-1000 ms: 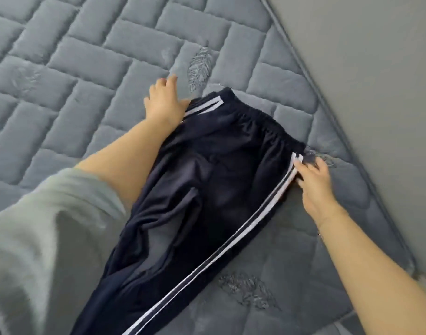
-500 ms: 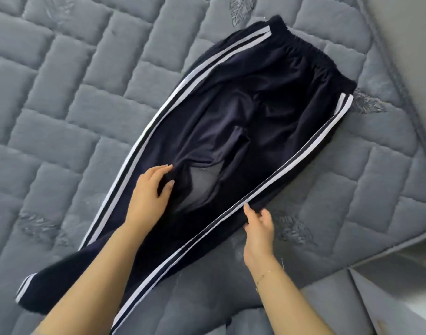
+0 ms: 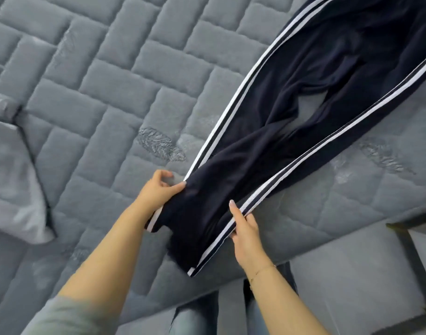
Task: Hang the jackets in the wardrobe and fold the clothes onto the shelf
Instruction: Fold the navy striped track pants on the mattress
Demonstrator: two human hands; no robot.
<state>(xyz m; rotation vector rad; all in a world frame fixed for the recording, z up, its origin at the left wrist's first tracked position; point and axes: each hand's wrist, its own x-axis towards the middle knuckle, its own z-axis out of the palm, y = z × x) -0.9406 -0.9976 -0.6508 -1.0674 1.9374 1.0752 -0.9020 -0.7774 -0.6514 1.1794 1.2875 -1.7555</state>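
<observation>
Dark navy track pants (image 3: 291, 112) with white side stripes lie stretched across the grey quilted mattress (image 3: 110, 97), waistband out of view at the upper right, leg ends near me. My left hand (image 3: 158, 189) pinches the left leg's striped edge just above the cuff. My right hand (image 3: 245, 228) grips the right leg's striped edge low down, index finger straight along the stripe. The two legs lie close together at their lower ends.
A light grey garment (image 3: 16, 180) lies crumpled at the mattress's left side. The mattress front edge (image 3: 327, 240) runs diagonally at the lower right, with the floor (image 3: 352, 286) beyond it and a dark frame (image 3: 410, 257) at the far right. My legs stand against the edge.
Both hands slid down the pant legs from the thigh area to near the cuffs. The view swung so the waistband left the frame at the upper right.
</observation>
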